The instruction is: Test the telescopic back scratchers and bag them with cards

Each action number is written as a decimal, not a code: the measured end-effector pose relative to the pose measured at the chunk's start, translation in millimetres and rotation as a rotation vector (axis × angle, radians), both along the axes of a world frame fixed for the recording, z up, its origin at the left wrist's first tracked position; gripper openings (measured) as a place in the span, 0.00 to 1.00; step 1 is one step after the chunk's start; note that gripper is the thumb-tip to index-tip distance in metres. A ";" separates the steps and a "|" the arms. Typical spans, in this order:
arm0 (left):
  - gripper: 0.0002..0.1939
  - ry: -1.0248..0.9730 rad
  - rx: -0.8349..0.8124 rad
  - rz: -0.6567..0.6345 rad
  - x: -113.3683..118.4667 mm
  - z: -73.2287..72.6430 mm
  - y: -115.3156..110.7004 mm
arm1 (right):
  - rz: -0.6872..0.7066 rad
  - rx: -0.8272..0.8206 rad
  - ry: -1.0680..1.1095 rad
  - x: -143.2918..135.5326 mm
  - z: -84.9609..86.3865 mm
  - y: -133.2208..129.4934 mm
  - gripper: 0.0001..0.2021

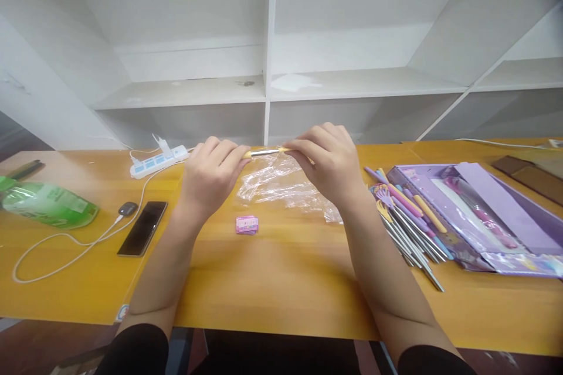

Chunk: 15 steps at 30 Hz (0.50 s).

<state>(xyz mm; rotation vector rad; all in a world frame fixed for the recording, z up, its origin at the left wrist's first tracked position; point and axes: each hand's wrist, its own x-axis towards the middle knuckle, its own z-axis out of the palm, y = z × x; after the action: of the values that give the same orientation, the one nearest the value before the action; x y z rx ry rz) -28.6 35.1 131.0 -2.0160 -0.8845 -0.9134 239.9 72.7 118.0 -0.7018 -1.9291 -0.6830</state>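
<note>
Above the middle of the desk, my left hand [215, 173] and my right hand [328, 158] hold a slim rod [266, 153] level between them. Its bare middle is silvery metal, and both ends that show are yellow. Each hand is closed in a pinch on one end, so the tips are hidden by fingers. Crumpled clear plastic wrap [285, 187] lies below and behind the hands. Nearer to me, a small stack of pink and purple cards [247, 224] rests on the wood. Right of my right forearm is a pile of metal tubes [416, 240] and pastel sticks [407, 199].
An open purple box [492, 205] with a pink item inside stands at the right. On the left are a phone [143, 228], a white power strip [159, 162] with cables, and a green bottle [50, 202] on its side. White shelving [268, 88] rises behind the desk.
</note>
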 end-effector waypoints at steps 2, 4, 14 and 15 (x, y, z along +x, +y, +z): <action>0.05 0.011 0.029 -0.015 1.5 0.6 -0.8 | 0.022 -0.047 -0.030 -1.8 -2.4 -1.1 0.02; 0.04 0.011 0.046 -0.032 4.2 0.8 -1.3 | 0.044 -0.079 -0.046 -3.4 -4.7 -2.3 0.03; 0.01 -0.074 0.077 -0.090 -4.9 1.9 6.2 | 0.010 0.018 0.008 5.9 5.3 -3.1 0.05; 0.01 -0.097 0.084 -0.086 -12.3 3.8 7.7 | 0.006 0.025 0.032 13.1 7.5 -1.3 0.05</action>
<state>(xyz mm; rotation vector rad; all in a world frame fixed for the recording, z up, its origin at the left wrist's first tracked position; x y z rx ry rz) -40.9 42.9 134.8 -1.9642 -0.8033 -1.0862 253.0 71.4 125.5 -0.6867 -1.8894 -0.6872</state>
